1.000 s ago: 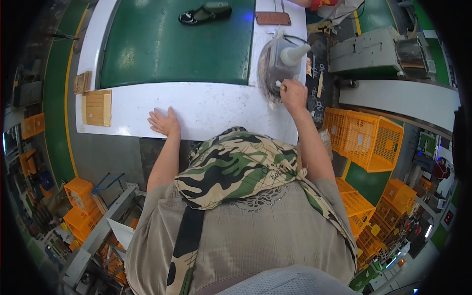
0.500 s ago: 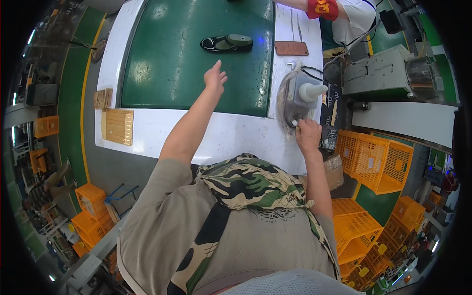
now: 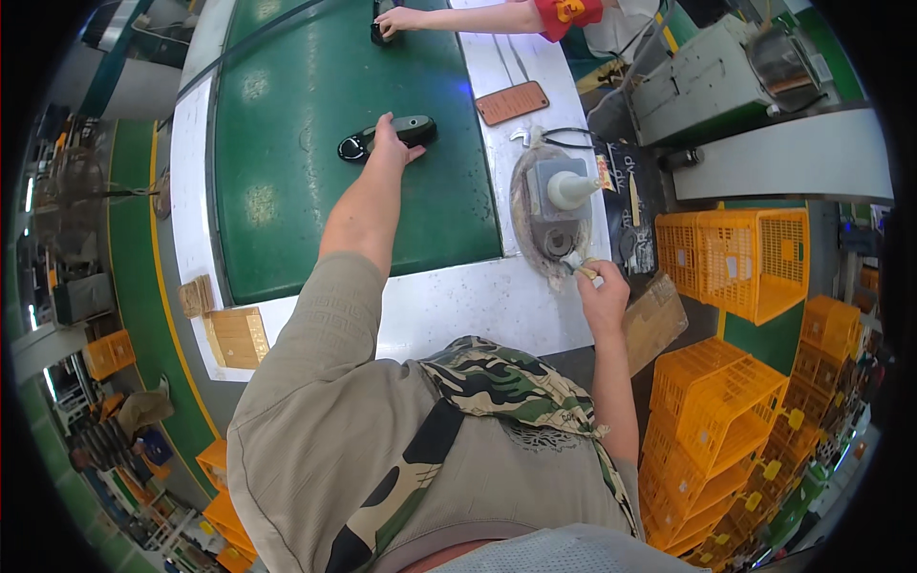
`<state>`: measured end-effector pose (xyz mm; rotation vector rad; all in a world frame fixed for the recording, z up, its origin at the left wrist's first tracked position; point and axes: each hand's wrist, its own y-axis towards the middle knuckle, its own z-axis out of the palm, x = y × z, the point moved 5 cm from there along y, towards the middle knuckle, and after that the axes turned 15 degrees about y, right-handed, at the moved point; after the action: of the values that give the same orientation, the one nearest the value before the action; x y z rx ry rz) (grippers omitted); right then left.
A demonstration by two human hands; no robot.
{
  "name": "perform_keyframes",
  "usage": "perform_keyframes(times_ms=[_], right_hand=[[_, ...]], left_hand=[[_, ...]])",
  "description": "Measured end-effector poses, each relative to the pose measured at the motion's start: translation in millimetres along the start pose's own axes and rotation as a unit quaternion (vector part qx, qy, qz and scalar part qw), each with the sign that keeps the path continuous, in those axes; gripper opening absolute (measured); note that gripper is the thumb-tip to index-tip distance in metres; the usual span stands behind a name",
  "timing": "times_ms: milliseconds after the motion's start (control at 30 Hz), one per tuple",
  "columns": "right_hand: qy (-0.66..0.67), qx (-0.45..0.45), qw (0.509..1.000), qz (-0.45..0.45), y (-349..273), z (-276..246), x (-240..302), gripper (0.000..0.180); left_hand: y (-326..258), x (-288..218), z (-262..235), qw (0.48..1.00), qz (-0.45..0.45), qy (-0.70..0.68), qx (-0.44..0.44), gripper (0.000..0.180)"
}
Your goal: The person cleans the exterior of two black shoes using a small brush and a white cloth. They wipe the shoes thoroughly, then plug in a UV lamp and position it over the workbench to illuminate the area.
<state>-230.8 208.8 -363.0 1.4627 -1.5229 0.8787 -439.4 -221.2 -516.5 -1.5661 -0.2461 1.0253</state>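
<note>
Across the upper middle of the view runs a green belt (image 3: 315, 181), framed by a white table (image 3: 458, 306) that bends with the lens. Orange crates (image 3: 735, 258) stack up to the right of the table, more of them lower down, and a grey machine (image 3: 716, 76) sits at the top right. On the table's right part stands a grey fixture (image 3: 554, 201) with a pale knob on a round base. A brown cardboard piece (image 3: 654, 320) lies just right of the table edge, and tan wooden blocks (image 3: 237, 336) rest on the table's left end. A small brown plate (image 3: 512, 102) lies beyond the fixture. The left hand (image 3: 390, 145), arm stretched far out, lies on the middle of a dark shoe (image 3: 387, 136) on the belt; whether the fingers clasp it cannot be told. The right hand (image 3: 604, 291) is clenched round a small brush (image 3: 579, 268), its tip at the fixture's near edge. At the top, another person's hand (image 3: 399, 19) touches a second dark object (image 3: 378, 29) on the belt.
</note>
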Motion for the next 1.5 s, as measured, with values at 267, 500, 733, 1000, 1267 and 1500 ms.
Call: perform_keyframes(times_ms=[267, 500, 733, 1000, 1267, 1500], right_hand=[[0.336, -0.057, 0.903, 0.260, -15.0, -7.8, -46.9, 0.013], [0.441, -0.007, 0.846, 0.299, -12.3, 4.5, -6.2, 0.012], [0.476, 0.129, 0.820, 0.290, 19.6, 48.4, 47.9, 0.014], [0.412, 0.340, 0.829, 0.167, 30.9, 140.0, 140.3, 0.019], [0.489, 0.444, 0.741, 0.121, -15.3, 171.7, 201.6, 0.020], [0.494, 0.480, 0.716, 0.114, -36.8, 165.8, 201.7, 0.020]], left_hand=[[20.9, 52.4, -50.5, 0.959, 0.084, -0.174, 0.209, 0.043], [-52.0, 50.2, -120.3, 0.903, 0.254, -0.107, 0.329, 0.055], [-212.7, 41.1, -192.6, 0.851, 0.428, -0.070, 0.296, 0.063], [-373.0, 105.0, -210.6, 0.385, 0.705, 0.557, -0.212, 0.078], [-401.9, 161.0, -243.3, 0.681, 0.699, 0.216, -0.032, 0.060], [-451.7, 179.3, -223.3, 0.541, 0.756, 0.319, -0.185, 0.049]])
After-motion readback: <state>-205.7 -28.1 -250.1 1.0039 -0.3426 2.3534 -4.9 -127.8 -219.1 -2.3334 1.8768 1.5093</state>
